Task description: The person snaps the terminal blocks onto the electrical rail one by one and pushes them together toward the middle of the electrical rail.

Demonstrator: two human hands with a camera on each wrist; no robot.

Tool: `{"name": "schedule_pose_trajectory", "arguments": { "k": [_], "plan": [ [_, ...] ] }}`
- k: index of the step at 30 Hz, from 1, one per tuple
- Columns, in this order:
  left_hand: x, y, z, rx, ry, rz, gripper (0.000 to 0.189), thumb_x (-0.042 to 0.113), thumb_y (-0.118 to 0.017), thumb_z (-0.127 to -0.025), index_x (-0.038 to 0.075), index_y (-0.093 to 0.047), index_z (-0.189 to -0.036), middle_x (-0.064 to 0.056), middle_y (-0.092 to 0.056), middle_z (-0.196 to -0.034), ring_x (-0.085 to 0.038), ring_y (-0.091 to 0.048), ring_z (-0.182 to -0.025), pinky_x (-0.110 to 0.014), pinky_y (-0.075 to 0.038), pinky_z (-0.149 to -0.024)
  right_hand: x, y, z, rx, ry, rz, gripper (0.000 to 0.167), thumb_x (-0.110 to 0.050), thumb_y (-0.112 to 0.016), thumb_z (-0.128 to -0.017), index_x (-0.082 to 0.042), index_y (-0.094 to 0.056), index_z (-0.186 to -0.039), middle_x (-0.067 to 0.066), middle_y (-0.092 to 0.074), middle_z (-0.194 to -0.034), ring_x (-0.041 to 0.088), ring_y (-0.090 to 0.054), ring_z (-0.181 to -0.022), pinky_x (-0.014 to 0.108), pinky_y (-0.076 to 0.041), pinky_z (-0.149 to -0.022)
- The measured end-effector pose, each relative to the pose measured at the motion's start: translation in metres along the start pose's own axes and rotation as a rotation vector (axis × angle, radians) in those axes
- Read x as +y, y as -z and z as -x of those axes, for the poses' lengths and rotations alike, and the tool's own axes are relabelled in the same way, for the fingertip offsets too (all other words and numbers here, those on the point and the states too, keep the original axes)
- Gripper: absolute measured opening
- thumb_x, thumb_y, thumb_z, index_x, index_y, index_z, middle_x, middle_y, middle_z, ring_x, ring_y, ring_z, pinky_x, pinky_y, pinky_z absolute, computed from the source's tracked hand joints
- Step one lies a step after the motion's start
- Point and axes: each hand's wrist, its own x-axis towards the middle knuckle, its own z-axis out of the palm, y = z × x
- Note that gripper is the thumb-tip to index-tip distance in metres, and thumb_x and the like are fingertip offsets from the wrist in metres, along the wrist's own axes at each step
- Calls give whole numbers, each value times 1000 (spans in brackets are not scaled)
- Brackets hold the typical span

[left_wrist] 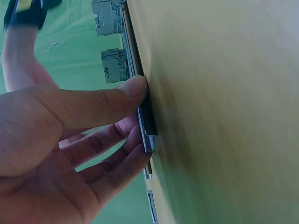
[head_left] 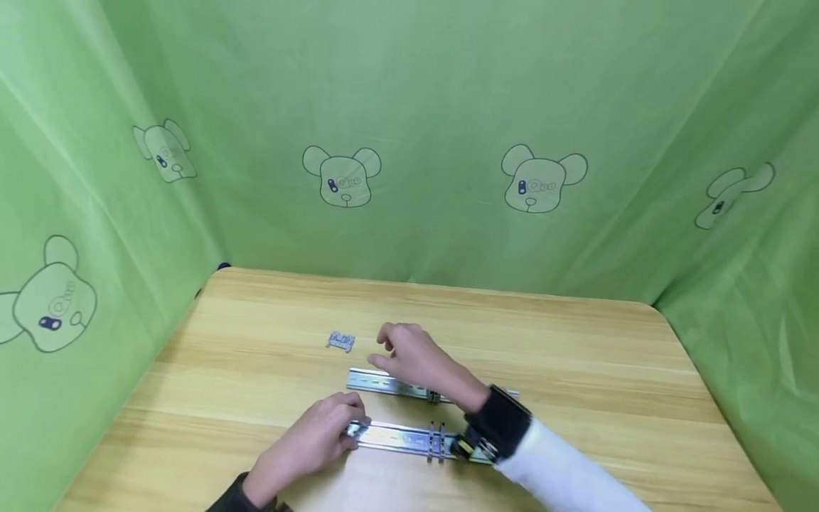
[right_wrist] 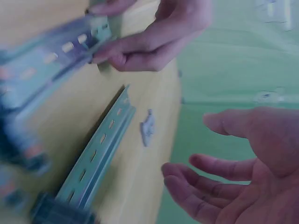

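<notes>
My left hand (head_left: 316, 432) grips the left end of the near slotted metal DIN rail (head_left: 399, 437), thumb on one edge and fingers on the other. Grey terminal blocks (head_left: 436, 442) sit upright across this rail; the left wrist view shows a block (left_wrist: 114, 65) side-on. My right hand (head_left: 416, 355) is over the far DIN rail (head_left: 379, 381), fingers loosely bent and parted with nothing between them. Another dark block (head_left: 433, 396) stands on the far rail, partly hidden by my right wrist. To the left of my right fingertips, a small grey terminal block (head_left: 341, 341) lies flat on the table.
Both rails lie roughly parallel on the wooden table (head_left: 576, 341). My right forearm (head_left: 563, 462) crosses over the right part of them. A green curtain (head_left: 435, 107) with printed bear heads encloses the table at the back and sides.
</notes>
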Motion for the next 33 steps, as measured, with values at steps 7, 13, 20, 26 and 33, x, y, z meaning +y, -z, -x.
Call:
{"name": "schedule_pose_trajectory", "arguments": {
  "k": [7, 13, 20, 26, 33],
  "plan": [
    [1, 1, 0, -6, -1, 0, 27, 1, -88, -73, 8, -79, -97, 2, -67, -95, -10, -60, -85, -25, -57, -76, -12, -19, -52, -107, -155, 79, 46, -34, -72, -97, -13, -48, -63, -7, -31, -53, 7, -24, -44, 21, -23, -44],
    [0, 2, 2, 7, -12, 5, 28, -1, -87, -72, 9, -79, -96, 3, -66, -94, -10, -61, -85, -26, -57, -77, -20, -29, -80, -192, -269, 118, 55, -44, -68, -98, -17, -37, -61, -7, -25, -52, 9, -28, -42, 22, -25, -42],
    [0, 1, 1, 12, -20, 1, 25, -1, -86, -71, 11, -78, -91, 3, -65, -93, -9, -59, -83, -25, -57, -75, -26, -40, -101, -256, -350, 144, 58, -46, -68, -96, -17, -38, -56, -5, -28, -52, 12, -40, -41, 24, -37, -40],
    [0, 2, 1, 24, -22, -9, 24, -2, -86, -71, 12, -77, -88, 3, -65, -92, -9, -58, -81, -25, -56, -74, -34, -46, -112, -249, -373, 238, 60, -52, -65, -97, -16, -39, -56, -3, -34, -56, 12, -45, -47, 23, -34, -44],
    [1, 4, 2, 24, -30, -33, 23, 0, -86, -71, 14, -76, -87, 3, -66, -92, -9, -59, -82, -25, -55, -73, -46, -50, -115, -214, -364, 350, 52, -54, -66, -94, -13, -52, -66, 2, -52, -73, 15, -52, -65, 24, -44, -52]
  ]
}}
